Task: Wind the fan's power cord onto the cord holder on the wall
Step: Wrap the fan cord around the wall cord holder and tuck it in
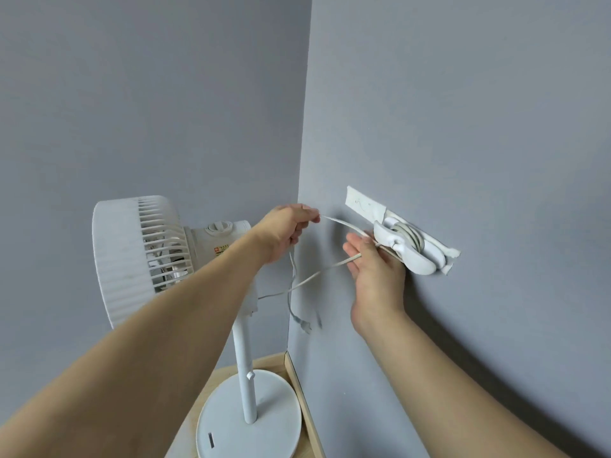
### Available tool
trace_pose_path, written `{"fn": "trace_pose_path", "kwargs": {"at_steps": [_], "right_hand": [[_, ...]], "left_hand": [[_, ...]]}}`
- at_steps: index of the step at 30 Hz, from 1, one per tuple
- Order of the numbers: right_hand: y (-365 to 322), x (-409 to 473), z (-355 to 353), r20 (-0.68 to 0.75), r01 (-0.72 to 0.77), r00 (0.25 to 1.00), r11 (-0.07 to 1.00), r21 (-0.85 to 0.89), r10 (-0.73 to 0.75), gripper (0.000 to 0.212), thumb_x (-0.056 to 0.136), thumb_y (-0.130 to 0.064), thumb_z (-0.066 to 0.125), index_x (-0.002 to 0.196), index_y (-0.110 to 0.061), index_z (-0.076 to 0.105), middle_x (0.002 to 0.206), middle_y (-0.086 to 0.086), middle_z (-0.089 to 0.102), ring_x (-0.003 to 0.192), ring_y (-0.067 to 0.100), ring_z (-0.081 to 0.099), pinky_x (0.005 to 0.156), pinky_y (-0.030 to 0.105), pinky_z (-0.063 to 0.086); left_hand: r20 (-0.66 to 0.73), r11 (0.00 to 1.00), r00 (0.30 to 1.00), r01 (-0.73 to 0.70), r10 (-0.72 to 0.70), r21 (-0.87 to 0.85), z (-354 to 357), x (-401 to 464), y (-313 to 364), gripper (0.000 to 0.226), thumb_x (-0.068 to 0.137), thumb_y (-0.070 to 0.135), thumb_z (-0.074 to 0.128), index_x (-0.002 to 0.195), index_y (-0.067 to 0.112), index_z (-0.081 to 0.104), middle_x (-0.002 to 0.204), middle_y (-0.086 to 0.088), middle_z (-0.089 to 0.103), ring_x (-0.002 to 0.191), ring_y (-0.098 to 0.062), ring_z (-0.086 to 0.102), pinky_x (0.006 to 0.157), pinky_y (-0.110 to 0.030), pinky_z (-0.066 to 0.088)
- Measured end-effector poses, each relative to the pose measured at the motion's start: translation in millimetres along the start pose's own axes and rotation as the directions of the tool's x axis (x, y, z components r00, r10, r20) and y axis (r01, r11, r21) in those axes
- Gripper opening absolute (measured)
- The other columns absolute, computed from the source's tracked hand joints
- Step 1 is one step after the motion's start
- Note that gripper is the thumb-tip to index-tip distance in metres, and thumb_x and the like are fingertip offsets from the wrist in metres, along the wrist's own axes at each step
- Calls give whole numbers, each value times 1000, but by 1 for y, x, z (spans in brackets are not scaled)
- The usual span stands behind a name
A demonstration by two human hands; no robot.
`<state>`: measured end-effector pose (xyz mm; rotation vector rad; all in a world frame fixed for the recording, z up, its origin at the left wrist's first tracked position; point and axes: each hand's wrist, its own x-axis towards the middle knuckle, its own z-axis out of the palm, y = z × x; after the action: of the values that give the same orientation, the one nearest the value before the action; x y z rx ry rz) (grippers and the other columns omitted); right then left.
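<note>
Head view: your left hand [291,231] pinches the white power cord [344,223] between curled fingers, held up near the wall corner. From that pinch the cord runs right to the cord holder [405,247], and a slack length drops below the hand to the plug [302,325], which hangs blurred against the wall.

Your right hand [373,269] sits just beside the holder's lower left end, palm toward you, fingers mostly straight. A second run of cord crosses its fingers; you seem to be guiding it, not gripping, though the thumb side is hidden.

Cord holder: white, two-winged, fixed on the grey right wall [479,127] over a white backing strip [363,203]. Several turns of cord are already wound between its wings. Faint scribble on the strip, unreadable.

Fan [142,252]: white pedestal type, left of the corner, head turned side-on, round base [251,421] on a light wood floor [264,363]. Small label with a red square logo on the motor housing, text too small to read. Dark mark on the base, also illegible.
</note>
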<state>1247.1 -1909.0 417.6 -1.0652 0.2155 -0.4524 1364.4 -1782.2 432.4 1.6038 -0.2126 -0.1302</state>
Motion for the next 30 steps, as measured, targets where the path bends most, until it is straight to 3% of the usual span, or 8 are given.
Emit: {"fn": "trace_pose_path", "kwargs": {"at_steps": [2,5,7,10,15,21,27,30], "right_hand": [[1,-11,-4,-14,-55,998,983,-173,53,6,90,-12,58,92,-10,63,83,-6,64,84,13,63,98,40,48],[-8,-26,-12,-2,-182,980,886,-426,200,24,86,-18,54,105,-5,60,89,2,54,86,23,56,103,49,43],[-23,-35,-16,10,-219,964,817,-533,265,21,86,-21,51,100,-6,58,91,4,51,99,36,59,103,51,41],[-43,-42,-19,17,-217,954,727,-652,300,12,87,-24,52,92,-15,56,102,12,58,117,33,53,101,48,42],[-68,-45,-22,30,-184,936,559,-809,350,39,89,-19,47,122,2,51,133,20,52,103,27,60,106,46,40],[-106,-55,-21,-1,-194,891,378,-905,455,30,92,-13,40,112,-1,59,98,13,67,74,26,55,70,31,47],[-147,-49,-15,181,143,978,307,-941,100,19,82,-17,45,75,-4,56,61,11,64,43,26,59,48,26,49],[-149,-39,8,293,303,949,76,-950,-119,24,83,-27,47,67,-9,48,57,2,57,47,22,55,42,18,36]], "left_hand": [[-41,989,998,-48,55,143,2,-1,19,21,91,23,64,70,20,67,57,11,51,53,-8,36,52,-22,28],[-101,949,990,-62,98,310,16,-2,49,20,90,29,66,71,21,67,64,9,55,57,-8,43,53,-20,33],[-120,928,988,-49,100,369,28,-5,67,19,89,27,65,75,15,67,59,3,46,52,-13,38,49,-21,32],[-104,910,987,-69,121,408,43,-11,92,19,89,23,64,73,13,63,56,1,39,49,-15,33,46,-21,28],[-81,882,978,-136,192,451,42,-30,128,14,89,23,65,84,10,69,58,2,43,52,-14,37,44,-19,31],[31,787,966,-228,257,573,44,-57,169,19,84,22,72,90,5,72,72,-3,55,61,-17,47,55,-21,38],[172,680,940,-334,296,652,61,-89,203,18,78,17,75,87,2,73,75,-7,56,66,-22,47,61,-25,39],[233,653,923,-382,307,654,58,-100,221,10,78,9,66,85,6,73,74,-4,59,65,-18,50,58,-22,41]]}}
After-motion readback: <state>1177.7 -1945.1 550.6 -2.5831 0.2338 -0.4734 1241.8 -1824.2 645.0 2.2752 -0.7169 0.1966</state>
